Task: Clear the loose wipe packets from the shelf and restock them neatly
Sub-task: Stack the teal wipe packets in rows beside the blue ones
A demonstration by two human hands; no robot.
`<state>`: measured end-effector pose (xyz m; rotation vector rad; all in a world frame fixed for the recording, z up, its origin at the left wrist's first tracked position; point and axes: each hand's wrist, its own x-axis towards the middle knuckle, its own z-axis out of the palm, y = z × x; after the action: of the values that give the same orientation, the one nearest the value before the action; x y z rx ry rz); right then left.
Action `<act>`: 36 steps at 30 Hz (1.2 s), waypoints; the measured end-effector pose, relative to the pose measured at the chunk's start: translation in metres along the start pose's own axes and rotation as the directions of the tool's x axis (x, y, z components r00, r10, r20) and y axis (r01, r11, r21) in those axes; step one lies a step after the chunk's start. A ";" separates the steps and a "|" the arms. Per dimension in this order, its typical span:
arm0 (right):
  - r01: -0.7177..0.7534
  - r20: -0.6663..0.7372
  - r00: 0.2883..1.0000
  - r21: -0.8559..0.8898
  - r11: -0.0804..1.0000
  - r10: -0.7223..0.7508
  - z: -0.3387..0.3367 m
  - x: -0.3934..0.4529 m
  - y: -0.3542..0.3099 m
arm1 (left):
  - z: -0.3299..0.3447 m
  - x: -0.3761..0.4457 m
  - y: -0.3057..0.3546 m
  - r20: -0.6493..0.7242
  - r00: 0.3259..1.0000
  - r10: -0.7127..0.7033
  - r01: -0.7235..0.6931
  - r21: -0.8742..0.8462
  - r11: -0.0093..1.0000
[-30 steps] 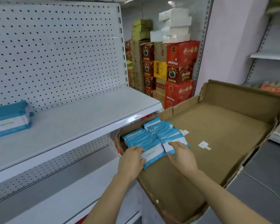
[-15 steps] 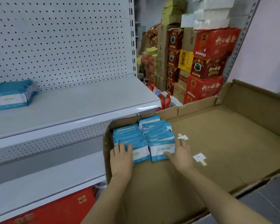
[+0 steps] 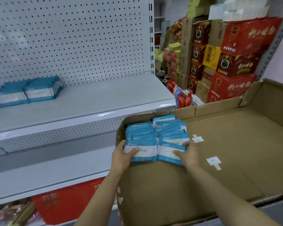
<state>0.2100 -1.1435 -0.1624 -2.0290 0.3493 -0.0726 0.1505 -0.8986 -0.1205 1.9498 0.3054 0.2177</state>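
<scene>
Several blue-and-white wipe packets [image 3: 155, 136] stand in two rows in the near left corner of a large flat cardboard box [image 3: 227, 154]. My left hand [image 3: 122, 156] grips the left end of the front packets, thumb on their face. My right hand [image 3: 187, 154] grips the right end of the same front packets, fingers round their edge. A small stack of matching wipe packets [image 3: 25, 92] lies on the white shelf [image 3: 91, 101] at the left, in front of the pegboard back.
White pegboard [image 3: 72, 39] backs the shelf unit, with a lower white shelf [image 3: 47, 170] and red goods [image 3: 67, 201] underneath. Red and brown cartons [image 3: 232, 62] are stacked behind the box. Paper labels [image 3: 213, 161] are stuck on the box floor.
Both hands have closed round the front packets, thumbs now on their faces. The view has shifted, bringing the shelf's packet stack further into sight.
</scene>
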 end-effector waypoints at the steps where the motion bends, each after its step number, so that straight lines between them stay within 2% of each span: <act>1: 0.004 0.001 1.000 0.053 0.999 -0.004 0.001 -0.004 -0.002 | -0.006 0.000 0.000 -0.029 1.000 -0.005 0.004 -0.059 0.998; 4: 0.017 0.017 1.000 0.188 0.982 -0.021 -0.001 -0.016 -0.010 | -0.024 -0.002 0.006 -0.101 0.995 -0.011 -0.013 -0.234 0.972; 7: 0.104 0.026 0.993 0.261 0.960 -0.114 -0.004 -0.025 -0.024 | -0.048 -0.007 0.017 -0.116 0.993 0.026 -0.067 -0.370 0.927; 13: 0.230 0.045 0.959 0.447 0.865 -0.278 0.009 -0.058 -0.084 | -0.116 -0.007 0.026 -0.121 0.990 0.068 -0.119 -0.482 0.868; 17: 0.300 0.060 0.923 0.510 0.807 -0.380 0.039 -0.094 -0.131 | -0.171 -0.009 0.019 -0.153 0.984 0.088 -0.153 -0.494 0.856; 24: 0.308 0.082 0.884 0.639 0.705 -0.460 0.116 -0.150 -0.195 | -0.269 -0.010 -0.004 -0.225 0.969 0.101 -0.196 -0.453 0.870; 32: 0.282 0.151 0.871 0.626 0.727 -0.468 0.209 -0.192 -0.237 | -0.367 -0.003 -0.039 -0.273 0.958 0.085 -0.198 -0.422 0.885; 36: 0.326 0.159 0.851 0.588 0.741 -0.501 0.247 -0.190 -0.264 | -0.400 0.016 -0.053 -0.321 0.944 0.078 -0.214 -0.416 0.884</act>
<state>0.1343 -0.7656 -0.0274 -1.4753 -0.3181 -0.1180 0.0428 -0.5239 -0.0143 1.4777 0.2720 0.6310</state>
